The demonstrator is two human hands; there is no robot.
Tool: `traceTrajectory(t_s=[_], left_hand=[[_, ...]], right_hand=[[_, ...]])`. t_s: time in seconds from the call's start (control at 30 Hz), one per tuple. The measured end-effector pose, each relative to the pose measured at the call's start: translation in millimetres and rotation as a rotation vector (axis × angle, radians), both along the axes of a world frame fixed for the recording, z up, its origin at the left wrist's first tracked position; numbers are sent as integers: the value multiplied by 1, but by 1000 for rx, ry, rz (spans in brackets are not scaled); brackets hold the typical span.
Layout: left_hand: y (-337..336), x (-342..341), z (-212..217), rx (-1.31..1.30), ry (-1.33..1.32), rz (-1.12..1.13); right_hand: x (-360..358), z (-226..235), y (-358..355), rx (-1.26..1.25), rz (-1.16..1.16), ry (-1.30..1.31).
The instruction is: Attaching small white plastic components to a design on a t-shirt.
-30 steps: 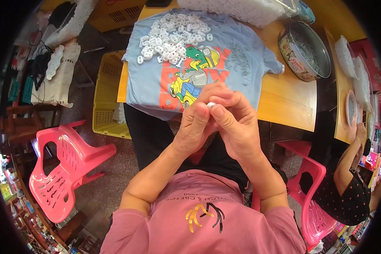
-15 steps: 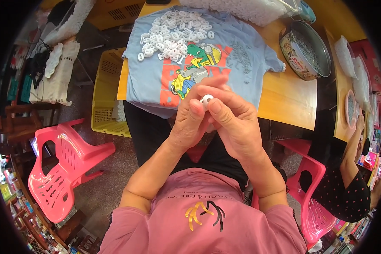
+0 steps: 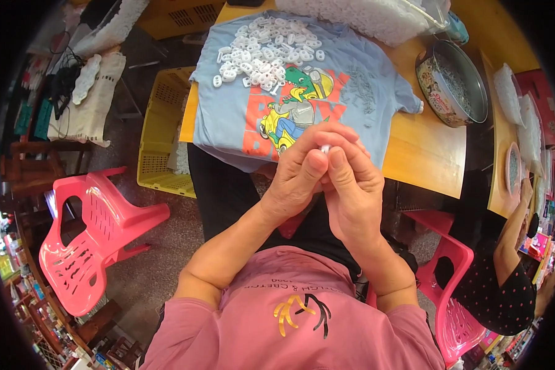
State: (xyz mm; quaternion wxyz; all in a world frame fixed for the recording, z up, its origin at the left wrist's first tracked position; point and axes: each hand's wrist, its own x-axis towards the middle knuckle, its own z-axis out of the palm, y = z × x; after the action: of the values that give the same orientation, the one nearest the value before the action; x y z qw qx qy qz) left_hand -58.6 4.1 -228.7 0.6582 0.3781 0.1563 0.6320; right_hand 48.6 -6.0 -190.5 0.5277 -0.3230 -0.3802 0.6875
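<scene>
My left hand (image 3: 298, 176) and my right hand (image 3: 356, 185) are cupped together above my lap, just off the table's near edge. A small white plastic piece (image 3: 325, 148) is pinched between them; the thumbs and fingers cover most of it. Ahead of my hands a blue T-shirt (image 3: 228, 117) with a cartoon dinosaur print is spread over the table. A heap of white plastic pieces with holes (image 3: 268, 49) lies on its far left part. Small grey metal pieces (image 3: 359, 89) are scattered on its right side.
A round tin (image 3: 444, 92) of small metal pieces stands on the wooden table (image 3: 428, 154). A yellow crate (image 3: 157, 129) and a pink chair (image 3: 98, 222) are at left. On the right, another person's arm (image 3: 513, 228) reaches toward a pink-rimmed bowl (image 3: 512, 168).
My fingers have closed further over the white plastic piece, so less of it shows. The thumbs have come nearer each other. The whole view has shifted slightly.
</scene>
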Motion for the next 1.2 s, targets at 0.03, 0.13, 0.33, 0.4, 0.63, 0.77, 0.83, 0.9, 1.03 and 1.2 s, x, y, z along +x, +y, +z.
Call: traceTrajectory(t_s=[0.03, 0.13, 0.33, 0.4, 0.63, 0.77, 0.83, 0.9, 1.03, 1.2], left_hand=[[0, 0, 3, 5, 47, -3], [3, 2, 1, 43, 66, -4], [-5, -7, 16, -93, -35, -67], [-7, -13, 23, -94, -100, -59], [-21, -29, -9, -404, -400, 33], [-16, -33, -10, -469, -466, 54], [-15, -37, -7, -471, -461, 32], [-17, -40, -9, -355, -428, -10], [-18, -39, -1, -410, -321, 85], [-14, -37, 0, -402, -324, 41]], right_hand=[[-1, -2, -2, 0, 3, 1], [-3, -4, -4, 52, -61, -14], [-9, 6, 5, 2, -42, -63], [-11, 9, 13, 154, 117, -229], [-93, 30, 32, 379, 319, -248], [-125, 34, 38, 682, 526, -350], [-120, 28, 45, 728, 467, -420], [-107, 14, 54, 738, 316, -501], [-64, 7, 109, 386, 96, -756], [-12, -18, 170, 755, -159, -1171]])
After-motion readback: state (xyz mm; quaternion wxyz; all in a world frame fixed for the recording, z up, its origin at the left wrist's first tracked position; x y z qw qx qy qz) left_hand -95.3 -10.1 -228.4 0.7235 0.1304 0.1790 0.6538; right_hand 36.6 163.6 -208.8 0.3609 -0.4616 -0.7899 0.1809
